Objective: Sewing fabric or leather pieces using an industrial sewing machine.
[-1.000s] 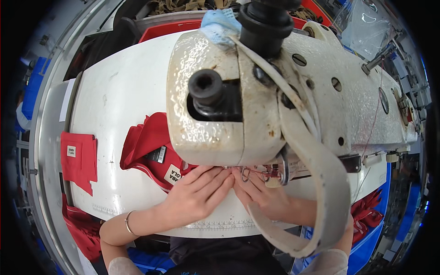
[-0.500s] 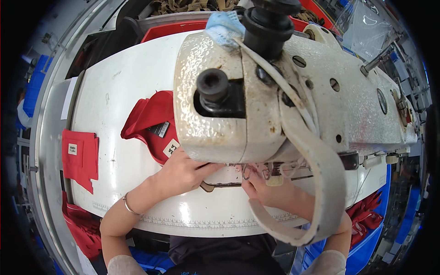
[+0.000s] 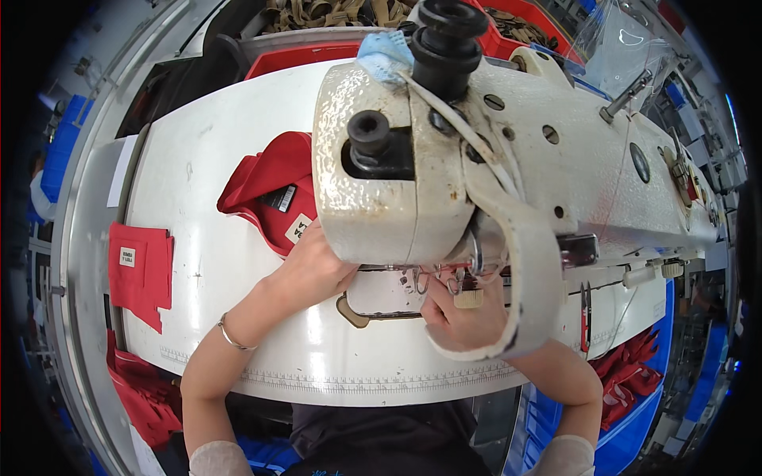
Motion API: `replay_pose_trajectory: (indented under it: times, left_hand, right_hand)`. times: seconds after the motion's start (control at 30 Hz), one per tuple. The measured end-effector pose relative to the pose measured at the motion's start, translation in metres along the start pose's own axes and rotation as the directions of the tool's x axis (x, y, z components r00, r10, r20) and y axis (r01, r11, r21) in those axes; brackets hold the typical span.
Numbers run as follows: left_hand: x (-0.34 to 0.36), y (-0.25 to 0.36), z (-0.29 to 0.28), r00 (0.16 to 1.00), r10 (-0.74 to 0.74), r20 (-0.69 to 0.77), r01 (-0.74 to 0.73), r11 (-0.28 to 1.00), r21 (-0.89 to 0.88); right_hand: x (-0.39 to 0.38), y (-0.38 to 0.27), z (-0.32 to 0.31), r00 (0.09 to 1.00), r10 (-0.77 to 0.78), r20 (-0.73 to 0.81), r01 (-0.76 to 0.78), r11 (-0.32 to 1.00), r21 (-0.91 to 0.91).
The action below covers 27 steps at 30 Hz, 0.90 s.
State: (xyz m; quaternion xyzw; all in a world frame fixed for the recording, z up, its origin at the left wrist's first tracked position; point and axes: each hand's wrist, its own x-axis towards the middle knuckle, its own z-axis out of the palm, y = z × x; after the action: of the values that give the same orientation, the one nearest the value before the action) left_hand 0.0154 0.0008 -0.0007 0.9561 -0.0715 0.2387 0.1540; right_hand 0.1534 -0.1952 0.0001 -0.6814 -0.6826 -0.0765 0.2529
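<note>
My left hand (image 3: 311,270) is closed at the near edge of a red fabric piece (image 3: 266,186), its fingertips partly behind the head of a white sewing machine (image 3: 361,222). The fabric bulges up in a loop and bears a pale label (image 3: 298,228) and a dark tag (image 3: 279,198). My right hand (image 3: 468,317) is bent with its fingers closed beside the wire thread guides (image 3: 432,278), below the machine head. The curved white guard arm crosses in front of it. Whatever lies between its fingertips is hidden.
A flat red fabric piece (image 3: 141,274) with a pale label lies at the table's left. More red cloth hangs below it and fills a blue bin (image 3: 647,397) at right. Red-handled tweezers or snips (image 3: 586,317) lie right of the machine. Red bins (image 3: 298,57) stand behind.
My left hand and the red fabric piece have shifted farther away from me. My right hand has moved slightly. The machine sits a little higher and farther left in the view, uncovering the red-handled tool.
</note>
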Motion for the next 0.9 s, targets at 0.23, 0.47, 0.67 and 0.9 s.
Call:
replay_pose_trajectory:
  times: [0.23, 0.47, 0.67, 0.9]
  left_hand:
    - [0.005, -0.010, 0.001, 0.999, 0.028, -0.043, -0.029, 1.000, -0.002]
    - [0.016, 0.007, -0.021, 0.999, -0.014, 0.040, 0.015, 0.999, -0.040]
    - [0.005, 0.001, -0.014, 0.997, 0.013, 0.077, -0.010, 0.999, -0.046]
    - [-0.023, 0.008, -0.046, 0.986, -0.153, -0.062, 0.158, 0.985, 0.073]
  right_hand:
    - [0.002, 0.006, 0.008, 0.993, -0.078, -0.092, 0.084, 0.995, 0.061]
    - [-0.001, 0.005, 0.010, 0.979, -0.153, -0.134, 0.152, 0.988, -0.016]
    - [-0.002, -0.001, 0.012, 0.992, -0.105, -0.072, 0.104, 0.994, -0.024]
    - [-0.009, 0.000, 0.003, 0.992, -0.092, -0.091, 0.098, 0.993, 0.060]
